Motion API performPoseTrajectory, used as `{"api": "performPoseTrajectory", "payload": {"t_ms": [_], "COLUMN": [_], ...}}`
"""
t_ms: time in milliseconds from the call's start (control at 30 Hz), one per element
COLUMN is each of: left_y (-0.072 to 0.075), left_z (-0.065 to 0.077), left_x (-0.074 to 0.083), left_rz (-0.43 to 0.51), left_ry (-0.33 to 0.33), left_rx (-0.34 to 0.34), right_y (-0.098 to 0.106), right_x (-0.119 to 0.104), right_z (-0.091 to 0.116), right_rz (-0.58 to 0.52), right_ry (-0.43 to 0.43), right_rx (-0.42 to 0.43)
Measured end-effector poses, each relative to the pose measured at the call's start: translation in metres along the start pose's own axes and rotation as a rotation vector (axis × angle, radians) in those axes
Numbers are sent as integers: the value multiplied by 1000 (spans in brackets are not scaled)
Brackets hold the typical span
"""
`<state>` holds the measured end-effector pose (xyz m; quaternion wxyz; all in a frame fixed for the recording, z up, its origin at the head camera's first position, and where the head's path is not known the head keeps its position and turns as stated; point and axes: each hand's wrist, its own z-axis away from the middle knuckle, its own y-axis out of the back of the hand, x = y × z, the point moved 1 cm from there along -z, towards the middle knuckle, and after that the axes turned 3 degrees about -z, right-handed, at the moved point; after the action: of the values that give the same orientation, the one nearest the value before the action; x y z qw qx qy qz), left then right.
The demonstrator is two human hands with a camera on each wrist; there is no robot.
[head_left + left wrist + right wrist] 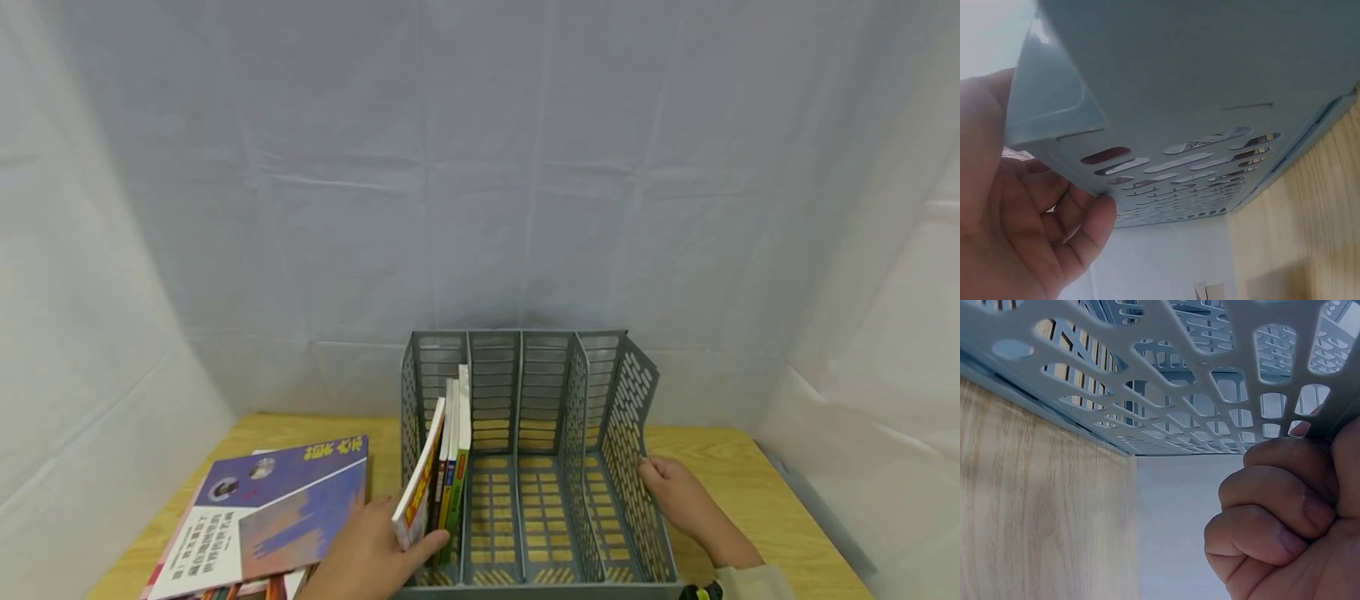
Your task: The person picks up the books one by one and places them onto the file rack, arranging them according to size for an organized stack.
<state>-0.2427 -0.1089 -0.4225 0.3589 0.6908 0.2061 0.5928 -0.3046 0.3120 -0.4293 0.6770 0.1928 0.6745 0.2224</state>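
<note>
My left hand point(375, 546) holds a thin, pale-edged book point(420, 475) that leans left in the grey file rack's point(493, 500) leftmost section. The book's near corner lies between thumb and fingers, and the thumb reaches across toward the neighbouring upright books point(455, 479). In the left wrist view the curled fingers point(1085, 244) come right up to the edge of the rack's outer wall point(1179, 165); the thumb's tip is hidden. On the opposite side, my right hand point(678, 492) grips the rack's right wall, its fingers point(1266, 531) folded outside the perforated plastic.
Left of the rack lies a loose pile of books, a purple and white book point(277, 517) on top. The rack has several upright dividers point(577, 417). It stands on a wooden table point(697, 446) before a pale sheet point(480, 208).
</note>
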Motion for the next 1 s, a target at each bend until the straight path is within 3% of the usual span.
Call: {"api": "performPoseTrajectory", "payload": {"t_ms": [167,333,433,600,767,1000], "left_y": [2,4,3,4,10,11], "left_z": [-5,-10,-9,-5,-5,-7], "left_x": [1,2,2,0,-4,-8], "left_rz": [-79,-171,-182,-186,-179,-176], "left_ry": [-89,-43,-44,-123,-163,-193], "left_rx": [-35,-73,-80,-108,-149,-142], "right_y": [0,0,-1,0,0,0], "right_x": [1,1,0,0,1,2], "right_z": [-1,-1,-1,0,-1,-1], "right_rz": [1,9,14,9,14,13], "right_ry": [19,23,21,11,9,15], "right_rx": [-3,6,11,10,14,9]}}
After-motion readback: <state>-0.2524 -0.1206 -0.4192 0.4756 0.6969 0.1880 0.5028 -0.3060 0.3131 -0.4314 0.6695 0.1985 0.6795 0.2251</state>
